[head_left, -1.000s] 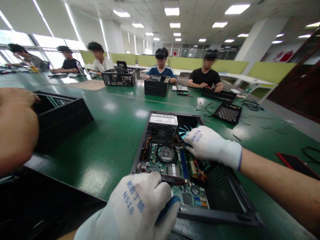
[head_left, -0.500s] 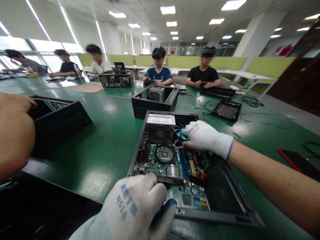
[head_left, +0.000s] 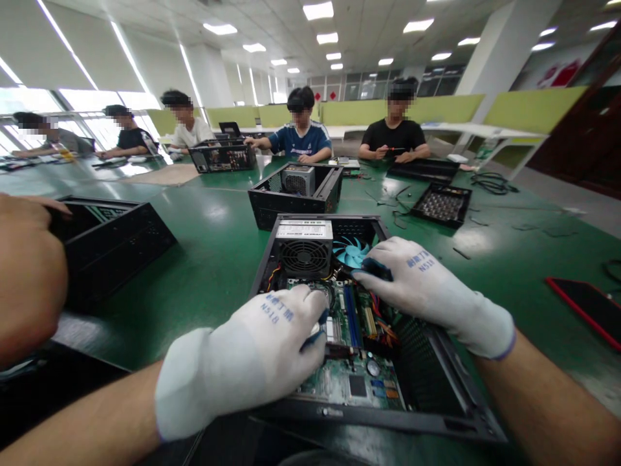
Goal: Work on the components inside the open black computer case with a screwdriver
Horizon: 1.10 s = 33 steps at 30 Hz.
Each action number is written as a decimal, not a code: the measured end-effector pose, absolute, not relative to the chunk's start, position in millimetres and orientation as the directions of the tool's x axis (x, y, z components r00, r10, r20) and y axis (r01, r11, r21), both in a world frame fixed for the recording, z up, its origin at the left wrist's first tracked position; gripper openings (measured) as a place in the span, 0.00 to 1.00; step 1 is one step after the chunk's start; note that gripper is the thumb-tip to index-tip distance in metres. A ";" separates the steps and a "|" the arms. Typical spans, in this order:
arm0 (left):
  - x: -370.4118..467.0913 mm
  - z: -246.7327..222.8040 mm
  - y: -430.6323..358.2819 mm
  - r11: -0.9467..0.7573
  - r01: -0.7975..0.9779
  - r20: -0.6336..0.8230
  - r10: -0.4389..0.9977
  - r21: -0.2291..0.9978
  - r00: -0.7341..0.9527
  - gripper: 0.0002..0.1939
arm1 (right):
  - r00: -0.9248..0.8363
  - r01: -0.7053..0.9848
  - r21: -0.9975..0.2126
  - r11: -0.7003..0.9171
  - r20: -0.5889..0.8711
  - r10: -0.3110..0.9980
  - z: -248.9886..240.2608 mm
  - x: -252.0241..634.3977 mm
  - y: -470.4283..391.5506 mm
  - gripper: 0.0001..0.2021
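Note:
An open black computer case (head_left: 388, 414) lies in front of me. Inside it are a power supply (head_left: 305, 249), a teal fan (head_left: 350, 251) and a green motherboard (head_left: 334, 375). My left hand (head_left: 276, 336), in a white glove, is over the left part of the motherboard, fingers bent and thumb below; whether something is between them is hidden. Beside the fan, my right hand (head_left: 412, 275), also gloved, has its fingers curved with a gap above the thumb and nothing visible in it. The processor socket is covered by my left hand.
Another case with a power supply (head_left: 295, 194) stands behind mine. At left, a person's bare arm (head_left: 29, 278) reaches into a black case (head_left: 121, 243). A black tray (head_left: 442, 206), cables (head_left: 492, 183) and a red-edged black panel (head_left: 589, 310) lie to the right. Several people sit opposite.
My left hand has moved from the case's front edge up over the motherboard. My right hand has drawn back from the fan, uncovering it. A person opposite has reached out to a case.

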State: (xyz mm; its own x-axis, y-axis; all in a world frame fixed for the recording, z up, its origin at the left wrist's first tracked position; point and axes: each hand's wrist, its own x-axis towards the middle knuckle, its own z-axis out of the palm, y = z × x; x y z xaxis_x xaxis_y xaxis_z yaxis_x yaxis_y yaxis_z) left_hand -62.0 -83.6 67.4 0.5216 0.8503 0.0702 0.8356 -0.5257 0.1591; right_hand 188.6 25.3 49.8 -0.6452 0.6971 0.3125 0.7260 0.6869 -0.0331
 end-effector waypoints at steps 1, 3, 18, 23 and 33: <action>-59.1 65.1 -71.2 -0.527 0.841 0.020 0.848 0.125 0.529 0.08 | -0.641 0.724 -0.047 0.688 0.320 0.697 49.7 188.5 25.2 0.21; -52.7 58.4 -45.6 -0.532 0.844 -0.080 0.841 0.059 0.536 0.11 | -0.635 0.725 -0.061 0.687 0.329 0.699 49.0 188.4 25.1 0.21; -18.4 5.8 52.1 -0.590 0.797 -0.478 0.741 -0.128 0.472 0.31 | -0.633 0.733 -0.028 0.680 0.339 0.696 42.5 194.4 25.3 0.21; -17.8 6.7 49.6 -0.605 0.782 -0.457 0.743 -0.146 0.489 0.33 | -0.634 0.727 -0.043 0.685 0.342 0.694 40.6 194.4 25.1 0.22; -20.4 5.0 61.6 -0.576 0.795 -0.479 0.761 -0.187 0.438 0.26 | -0.628 0.737 -0.053 0.674 0.317 0.711 42.7 194.6 23.6 0.21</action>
